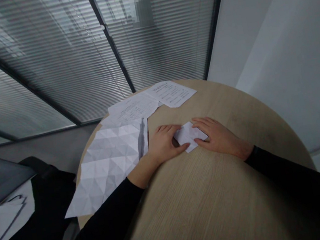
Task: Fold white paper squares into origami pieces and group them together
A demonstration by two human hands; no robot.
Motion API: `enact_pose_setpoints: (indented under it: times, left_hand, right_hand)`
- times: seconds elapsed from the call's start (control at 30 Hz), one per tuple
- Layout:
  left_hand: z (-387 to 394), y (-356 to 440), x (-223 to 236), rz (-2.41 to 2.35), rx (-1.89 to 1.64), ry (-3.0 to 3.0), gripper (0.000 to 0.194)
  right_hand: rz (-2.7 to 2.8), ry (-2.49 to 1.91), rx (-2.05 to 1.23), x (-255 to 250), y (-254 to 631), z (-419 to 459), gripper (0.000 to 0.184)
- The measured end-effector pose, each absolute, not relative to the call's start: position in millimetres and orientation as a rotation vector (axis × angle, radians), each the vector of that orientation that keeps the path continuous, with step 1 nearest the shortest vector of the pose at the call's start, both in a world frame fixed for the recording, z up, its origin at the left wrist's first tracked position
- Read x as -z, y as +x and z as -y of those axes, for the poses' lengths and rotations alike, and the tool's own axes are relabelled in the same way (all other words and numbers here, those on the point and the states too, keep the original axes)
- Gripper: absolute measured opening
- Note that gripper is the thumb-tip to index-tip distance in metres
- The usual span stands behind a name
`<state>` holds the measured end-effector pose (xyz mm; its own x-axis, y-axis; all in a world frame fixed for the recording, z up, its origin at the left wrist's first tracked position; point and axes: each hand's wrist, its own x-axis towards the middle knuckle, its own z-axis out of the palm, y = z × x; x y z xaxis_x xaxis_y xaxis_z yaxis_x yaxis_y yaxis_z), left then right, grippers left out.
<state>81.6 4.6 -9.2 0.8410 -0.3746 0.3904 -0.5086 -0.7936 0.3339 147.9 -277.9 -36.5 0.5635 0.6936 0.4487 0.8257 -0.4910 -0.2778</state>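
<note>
A small piece of folded white paper [190,134] lies on the round wooden table, turned so that one corner points toward me. My left hand [165,141] holds its left side, fingers along the far edge and thumb on the near edge. From the right, my right hand [216,135] grips the same paper, its thumb and fingertips resting on the right side. Parts of the paper's outer edges are hidden beneath the fingers. Left of my left hand is a large white sheet [107,157] covered in triangular crease lines.
Printed sheets [174,93] lie at the far edge of the table [192,204]. Behind stands a glass partition with blinds [77,68]; a white wall [290,53] is on the right. At the lower left, more white papers [7,219] rest on something black beside the table.
</note>
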Motion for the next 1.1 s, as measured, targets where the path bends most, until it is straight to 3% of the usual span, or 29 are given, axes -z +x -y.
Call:
enact_pose_setpoints:
  times: [0.1, 0.4, 0.63, 1.1]
  left_hand:
    - [-5.0, 82.1, 9.7, 0.650, -0.402, 2.591, 0.067]
    - [-6.9, 82.2, 9.3, 0.661, -0.373, 2.542, 0.074]
    - [-6.6, 81.7, 8.3, 0.693, -0.372, 2.536, 0.076]
    - [-8.4, 83.0, 9.4, 0.765, -0.338, 2.498, 0.082]
  right_hand:
    - [1.224, -2.336, 0.370, 39.9, 148.8, 277.8, 0.060]
    - [1.208, -2.314, 0.382, 40.8, 151.7, 278.2, 0.064]
    - [1.105, -2.261, 0.452, 47.1, 153.8, 278.6, 0.084]
    - [1.126, -2.305, 0.386, 43.1, 154.0, 278.5, 0.072]
